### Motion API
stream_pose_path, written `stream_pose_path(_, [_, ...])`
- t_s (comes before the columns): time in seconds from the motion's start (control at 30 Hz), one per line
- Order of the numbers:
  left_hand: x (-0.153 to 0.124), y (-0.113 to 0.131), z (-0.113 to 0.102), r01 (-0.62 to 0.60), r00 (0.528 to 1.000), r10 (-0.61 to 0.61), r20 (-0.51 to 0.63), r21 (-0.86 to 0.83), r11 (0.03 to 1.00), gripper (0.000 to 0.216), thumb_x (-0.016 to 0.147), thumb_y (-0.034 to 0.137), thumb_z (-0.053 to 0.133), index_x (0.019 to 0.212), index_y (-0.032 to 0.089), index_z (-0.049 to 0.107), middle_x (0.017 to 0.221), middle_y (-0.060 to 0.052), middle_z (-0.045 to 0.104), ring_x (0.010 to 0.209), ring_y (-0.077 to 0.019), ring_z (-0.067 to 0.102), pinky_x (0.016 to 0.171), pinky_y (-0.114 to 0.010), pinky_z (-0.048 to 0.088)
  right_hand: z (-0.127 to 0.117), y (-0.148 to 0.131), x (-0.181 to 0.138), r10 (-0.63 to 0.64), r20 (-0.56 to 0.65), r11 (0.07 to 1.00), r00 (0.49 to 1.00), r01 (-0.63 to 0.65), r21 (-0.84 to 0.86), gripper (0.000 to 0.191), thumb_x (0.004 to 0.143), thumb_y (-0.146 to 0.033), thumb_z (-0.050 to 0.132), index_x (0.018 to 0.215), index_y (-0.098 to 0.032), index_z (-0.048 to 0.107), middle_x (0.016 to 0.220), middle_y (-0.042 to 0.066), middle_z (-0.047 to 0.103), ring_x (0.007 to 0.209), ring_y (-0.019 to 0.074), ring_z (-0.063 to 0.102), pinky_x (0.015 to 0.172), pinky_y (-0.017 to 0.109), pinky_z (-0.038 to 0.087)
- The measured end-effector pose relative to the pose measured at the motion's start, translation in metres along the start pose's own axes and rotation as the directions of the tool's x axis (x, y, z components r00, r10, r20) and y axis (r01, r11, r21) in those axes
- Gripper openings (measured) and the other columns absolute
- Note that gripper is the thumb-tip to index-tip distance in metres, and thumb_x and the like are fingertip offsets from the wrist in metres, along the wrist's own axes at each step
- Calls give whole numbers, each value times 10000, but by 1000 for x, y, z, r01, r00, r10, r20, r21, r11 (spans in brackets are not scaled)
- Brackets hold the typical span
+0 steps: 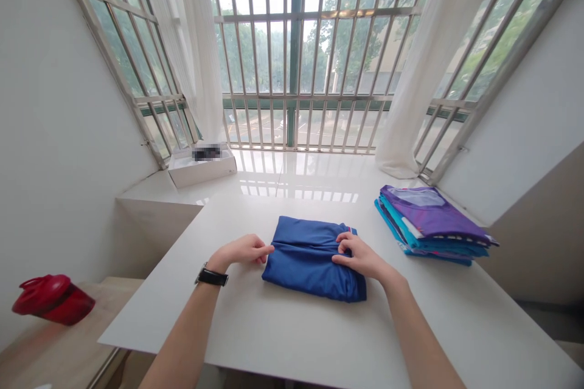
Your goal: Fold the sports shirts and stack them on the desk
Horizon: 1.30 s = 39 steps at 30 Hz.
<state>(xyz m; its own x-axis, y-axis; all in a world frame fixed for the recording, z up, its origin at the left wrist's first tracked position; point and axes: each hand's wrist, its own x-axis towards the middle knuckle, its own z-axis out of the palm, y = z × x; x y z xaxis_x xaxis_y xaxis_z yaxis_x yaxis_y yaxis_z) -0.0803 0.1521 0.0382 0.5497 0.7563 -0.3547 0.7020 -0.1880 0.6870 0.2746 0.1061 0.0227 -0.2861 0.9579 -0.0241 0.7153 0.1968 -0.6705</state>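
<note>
A folded blue garment (310,258) lies flat on the white table in front of me, with a crease across it and a small red-and-white trim at its far right corner. At its left edge, my left hand (247,249) has its fingers curled together, the tips closed on the cloth's edge. A black-strapped watch (212,275) circles that wrist. My right hand (358,255) rests on the garment's right part, thumb and forefinger apart and bent, the other fingertips touching the cloth.
To the right is a stack of folded purple and turquoise clothes (431,222). A white box (203,165) with a blurred dark item sits on the sill at far left. A red lidded container (55,299) stands on a lower surface left of the table (283,334). Barred windows and curtains lie behind.
</note>
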Motion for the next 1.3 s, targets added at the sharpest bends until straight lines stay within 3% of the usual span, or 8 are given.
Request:
stream_pose_path(0.1, [-20,3,11,-11,1000,11,13,47,999,548,817,686,495,619,183,583,602,2,574,560,-144,463,546,-263,329,-1,-1,0,1,6,1000,1000,-1,9,267,792,-432,665,677,-223,545,1156,79,581,1068,231,564,976,366,431])
stream_pose_path(0.23, [-35,8,35,2,983,17,-183,101,995,465,807,633,533,666,193,580,646,7,565,594,-152,468,535,-266,301,1,3,1,-10,-6,1000,1000,10,15,275,784,-446,677,681,-219,558,1157,71,582,1086,245,562,966,359,435])
stream_pose_path(0.43, [-30,8,63,-49,907,13,-421,-74,996,325,824,521,568,818,198,596,783,0,612,676,-153,517,631,-255,410,4,7,3,3,-22,1000,1000,-2,24,274,770,-404,688,650,-215,531,1122,68,586,992,222,592,901,343,454])
stream_pose_path(0.87, [-24,0,71,-37,863,-26,-505,-115,993,308,853,496,533,835,198,612,785,-22,666,718,-185,591,656,-276,437,0,0,1,11,-19,1000,1000,-10,20,265,773,-404,687,641,-218,551,1123,71,595,1006,227,583,934,359,454])
stream_pose_path(1.03, [-25,2,72,114,867,-90,-490,20,993,230,902,431,493,874,220,581,703,8,655,676,-178,610,624,-269,402,1,4,2,21,-19,999,1000,-21,28,275,767,-406,684,634,-215,537,1135,70,589,1015,226,585,944,356,448])
stream_pose_path(1.13, [-28,8,71,180,854,-90,-512,128,975,171,941,362,455,932,234,567,754,4,670,717,-180,633,638,-270,405,0,1,0,17,-19,1000,1000,-17,21,285,780,-410,677,632,-215,530,1141,67,585,1022,224,588,956,351,438])
stream_pose_path(1.2, [-29,16,69,178,815,-32,-579,198,964,161,960,324,431,988,240,565,892,-28,688,833,-196,650,702,-284,442,0,0,-1,14,-25,1000,1000,-14,16,288,783,-416,676,634,-215,533,1135,65,586,1024,226,588,955,348,437])
stream_pose_path(1.3, [-20,34,67,70,757,166,-632,331,941,211,984,304,403,1077,238,581,1141,-82,654,1076,-230,610,886,-334,475,0,1,-1,-3,-32,1000,999,3,-5,277,790,-414,671,644,-215,546,1119,66,591,1021,228,587,943,346,440])
